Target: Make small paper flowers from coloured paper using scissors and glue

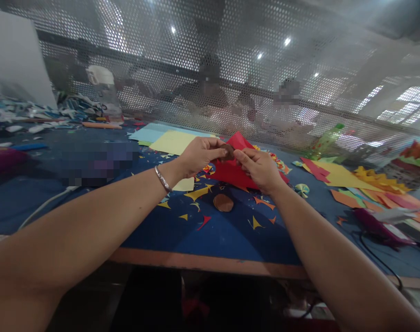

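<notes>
Above the blue table, my left hand (196, 157) and my right hand (260, 168) come close together. Between their pinched fingertips is a small brown piece (228, 151), apparently paper; the fingers partly cover it. Just below lies a round brown disc (223, 203) on the tabletop. A red sheet of paper (231, 174) is spread behind my hands, one corner pointing up. Yellow scraps (199, 192) and orange ones (264, 203) are scattered around the disc. Behind my right hand sit colourful folded paper pieces (278, 161), partly hidden by it.
Light blue (161, 131) and pale yellow sheets (173, 142) lie at the back. A clear bottle with a white lid (106, 92) stands back left, a green bottle (326, 140) back right. At right are coloured papers (351, 175) and a purple tool with a cord (383, 228).
</notes>
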{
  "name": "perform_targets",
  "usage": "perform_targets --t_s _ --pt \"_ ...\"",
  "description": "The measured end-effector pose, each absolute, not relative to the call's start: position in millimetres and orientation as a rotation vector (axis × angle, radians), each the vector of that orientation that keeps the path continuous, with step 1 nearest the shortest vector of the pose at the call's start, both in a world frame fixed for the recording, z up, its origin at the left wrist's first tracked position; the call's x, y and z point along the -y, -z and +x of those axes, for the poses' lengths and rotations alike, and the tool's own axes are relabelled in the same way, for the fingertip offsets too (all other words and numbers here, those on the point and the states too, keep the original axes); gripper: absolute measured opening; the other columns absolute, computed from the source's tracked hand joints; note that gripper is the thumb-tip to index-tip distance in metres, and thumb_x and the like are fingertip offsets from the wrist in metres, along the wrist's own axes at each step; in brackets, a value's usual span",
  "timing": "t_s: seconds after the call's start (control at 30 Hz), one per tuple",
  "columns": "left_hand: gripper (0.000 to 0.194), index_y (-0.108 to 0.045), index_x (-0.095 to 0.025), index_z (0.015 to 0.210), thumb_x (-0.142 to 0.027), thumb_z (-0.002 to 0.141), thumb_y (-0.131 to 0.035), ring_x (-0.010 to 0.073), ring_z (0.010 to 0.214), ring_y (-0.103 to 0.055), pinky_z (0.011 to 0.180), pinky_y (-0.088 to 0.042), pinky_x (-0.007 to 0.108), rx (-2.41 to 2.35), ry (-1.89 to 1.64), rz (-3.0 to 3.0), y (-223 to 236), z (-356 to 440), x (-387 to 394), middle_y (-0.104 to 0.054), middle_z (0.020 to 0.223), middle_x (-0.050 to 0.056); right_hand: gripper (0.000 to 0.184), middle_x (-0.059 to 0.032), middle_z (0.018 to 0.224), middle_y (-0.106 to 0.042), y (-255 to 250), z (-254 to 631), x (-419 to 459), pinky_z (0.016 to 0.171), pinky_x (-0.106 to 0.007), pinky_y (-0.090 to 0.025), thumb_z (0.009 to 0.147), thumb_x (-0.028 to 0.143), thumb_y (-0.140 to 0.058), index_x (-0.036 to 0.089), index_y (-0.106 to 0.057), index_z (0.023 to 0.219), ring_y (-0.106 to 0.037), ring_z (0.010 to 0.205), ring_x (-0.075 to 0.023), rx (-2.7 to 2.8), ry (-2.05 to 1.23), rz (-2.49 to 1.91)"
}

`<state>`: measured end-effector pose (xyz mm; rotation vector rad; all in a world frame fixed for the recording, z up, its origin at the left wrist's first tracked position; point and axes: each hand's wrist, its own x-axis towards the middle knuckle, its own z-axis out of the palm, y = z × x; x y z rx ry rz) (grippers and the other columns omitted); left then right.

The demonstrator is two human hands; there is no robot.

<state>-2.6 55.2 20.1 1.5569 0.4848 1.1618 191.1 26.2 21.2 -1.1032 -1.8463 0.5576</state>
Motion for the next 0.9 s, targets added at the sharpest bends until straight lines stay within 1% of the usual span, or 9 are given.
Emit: perform_targets --t_s 0.17,0.33,0.5,0.7,0.8,0.9 --pt "0.006 -0.071 -0.011 0.079 -0.015 0.075 -0.069 0.0096 0.066 -0.06 0.069 -0.045 0.026 -0.471 -1.145 1.539 -19.7 -3.0 -55.6 -0.07 0.073 0.003 0.052 0.0059 0.052 -0.036 -22.6 190.9 -24.2 0.046 -0.025 -0.023 0.085 0.065 -0.056 0.019 -0.051 0.062 -0.028 0.047 -0.0073 1.857 -0.528 -1.113" --pt "0.008 -0.072 -0.012 0.08 -0.016 0.075 -0.07 0.0101 0.068 -0.061 0.071 -0.046 0.026 -0.491 -1.135 1.532 -18.6 -2.9 -57.8 -0.071 0.075 0.004 0.051 0.0061 0.052 -0.035 -23.0 190.8 -23.7 0.046 -0.025 -0.022 0.084 0.066 -0.056 0.019 -0.051 0.063 -0.028 0.047 -0.0076 1.854 -0.546 -1.111" --pt "0.008 -0.072 -0.012 0.08 -0.017 0.075 -0.071 0.0101 0.07 -0.063 0.072 -0.045 0.025 -0.47 -1.146 1.517 -16.3 -2.6 -62.0 -0.072 0.075 0.004 0.052 0.0062 0.051 -0.033 -24.1 189.8 -22.3 0.046 -0.025 -0.022 0.085 0.068 -0.053 0.019 -0.056 0.067 -0.026 0.047 -0.008 1.833 -0.617 -1.134" --pt "0.009 -0.073 -0.011 0.081 -0.017 0.076 -0.07 0.0105 0.07 -0.063 0.073 -0.047 0.026 -0.471 -1.133 1.531 -16.6 -2.8 -62.7 -0.072 0.076 0.005 0.054 0.0076 0.049 -0.027 -25.9 187.4 -18.7 0.045 -0.026 -0.018 0.085 0.071 -0.048 0.019 -0.056 0.07 -0.02 0.044 -0.0078 1.77 -0.791 -1.153" --pt "0.007 -0.073 -0.011 0.08 -0.016 0.077 -0.068 0.0105 0.069 -0.063 0.073 -0.047 0.027 -0.499 -1.13 1.533 -18.3 -3.0 -61.1 -0.071 0.073 0.004 0.054 0.0078 0.049 -0.027 -27.0 186.4 -17.3 0.045 -0.026 -0.016 0.085 0.07 -0.05 0.019 -0.056 0.07 -0.019 0.044 -0.0073 1.738 -0.863 -1.147" --pt "0.007 -0.072 -0.011 0.08 -0.014 0.077 -0.067 0.0108 0.071 -0.064 0.074 -0.047 0.027 -0.497 -1.124 1.53 -19.3 -3.0 -59.3 -0.072 0.075 0.005 0.054 0.0079 0.049 -0.027 -28.1 185.8 -16.6 0.045 -0.026 -0.015 0.082 0.07 -0.054 0.019 -0.055 0.068 -0.02 0.045 -0.0071 1.74 -0.844 -1.137"
